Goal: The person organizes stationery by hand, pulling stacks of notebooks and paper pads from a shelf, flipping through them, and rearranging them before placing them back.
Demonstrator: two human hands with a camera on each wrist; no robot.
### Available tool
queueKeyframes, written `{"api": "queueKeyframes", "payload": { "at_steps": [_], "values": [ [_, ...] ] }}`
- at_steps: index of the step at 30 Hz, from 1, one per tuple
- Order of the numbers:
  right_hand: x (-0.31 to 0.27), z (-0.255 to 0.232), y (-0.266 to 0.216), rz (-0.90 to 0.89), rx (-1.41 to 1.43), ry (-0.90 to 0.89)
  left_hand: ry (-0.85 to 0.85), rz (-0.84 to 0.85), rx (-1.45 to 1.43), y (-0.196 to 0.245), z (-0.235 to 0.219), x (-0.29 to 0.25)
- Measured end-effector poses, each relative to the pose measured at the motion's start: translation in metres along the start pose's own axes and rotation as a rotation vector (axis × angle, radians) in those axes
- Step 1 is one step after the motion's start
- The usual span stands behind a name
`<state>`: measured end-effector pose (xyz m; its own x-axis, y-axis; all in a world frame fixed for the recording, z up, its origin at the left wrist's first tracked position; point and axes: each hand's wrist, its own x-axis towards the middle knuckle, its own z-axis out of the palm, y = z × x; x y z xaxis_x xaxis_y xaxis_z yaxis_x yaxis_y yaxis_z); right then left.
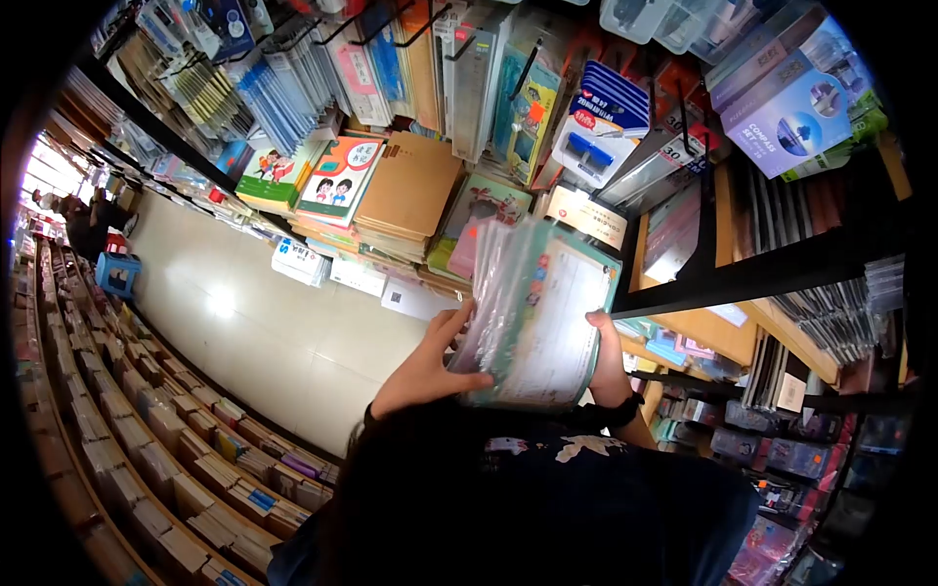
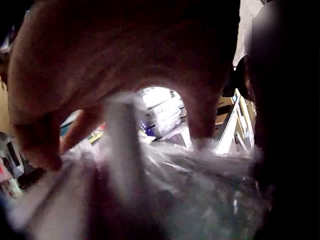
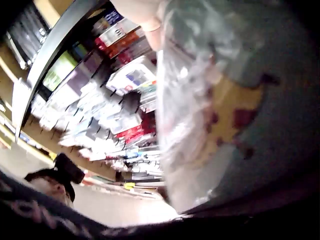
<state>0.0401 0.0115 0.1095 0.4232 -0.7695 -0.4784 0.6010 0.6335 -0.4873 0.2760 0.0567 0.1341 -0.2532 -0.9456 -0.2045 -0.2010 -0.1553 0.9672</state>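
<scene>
Both hands hold a stack of clear-plastic-wrapped, thin booklet-like packs (image 1: 562, 322) in front of the body. Its top face is white with a green border and small pictures along one side. My left hand (image 1: 430, 363) grips the left edge, thumb along the near side and fingers at the far side. In the left wrist view that hand (image 2: 125, 65) arches over crinkled plastic wrap (image 2: 200, 195). My right hand (image 1: 611, 363) holds the right edge, its thumb on the top face, its other fingers hidden behind. The right wrist view shows a wrapped pack with a yellow figure (image 3: 232, 110).
Ahead, stacked notebooks (image 1: 410, 186) and a green-and-orange booklet (image 1: 339, 181) lie on a low shelf under hanging stationery packs (image 1: 601, 122). A compass set box (image 1: 796, 117) stands upper right. Long rows of books (image 1: 186, 439) line the left, beyond a tiled aisle (image 1: 234, 293).
</scene>
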Motion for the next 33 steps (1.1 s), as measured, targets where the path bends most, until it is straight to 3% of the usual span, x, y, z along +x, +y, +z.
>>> {"api": "queueKeyframes", "payload": {
  "at_steps": [2, 6, 12, 16, 18, 25, 32, 33],
  "values": [
    [0.005, -0.004, 0.003, -0.034, 0.083, -0.085, -0.096, 0.157, 0.089, 0.029, -0.008, -0.011],
    [0.025, -0.02, 0.015, -0.07, 0.161, -0.087, -0.042, 0.355, 0.276, 0.06, -0.001, -0.02],
    [0.022, -0.013, 0.019, -0.108, 0.194, -0.075, -0.018, 0.399, 0.192, 0.062, 0.016, -0.018],
    [0.01, -0.006, 0.008, -0.107, 0.185, -0.173, 0.071, 0.439, 0.233, 0.049, 0.025, -0.004],
    [0.008, -0.009, 0.006, -0.158, 0.18, -0.055, 0.08, 0.444, 0.175, 0.047, 0.029, 0.004],
    [0.006, -0.014, 0.008, -0.226, 0.217, -0.07, 0.08, 0.495, 0.302, 0.058, 0.036, 0.011],
    [0.016, -0.026, 0.015, -0.261, 0.283, -0.191, 0.181, 0.461, 0.28, 0.063, 0.04, 0.001],
    [0.015, -0.023, 0.016, -0.267, 0.244, -0.146, 0.217, 0.445, 0.263, 0.067, 0.04, 0.0]
  ]
}}
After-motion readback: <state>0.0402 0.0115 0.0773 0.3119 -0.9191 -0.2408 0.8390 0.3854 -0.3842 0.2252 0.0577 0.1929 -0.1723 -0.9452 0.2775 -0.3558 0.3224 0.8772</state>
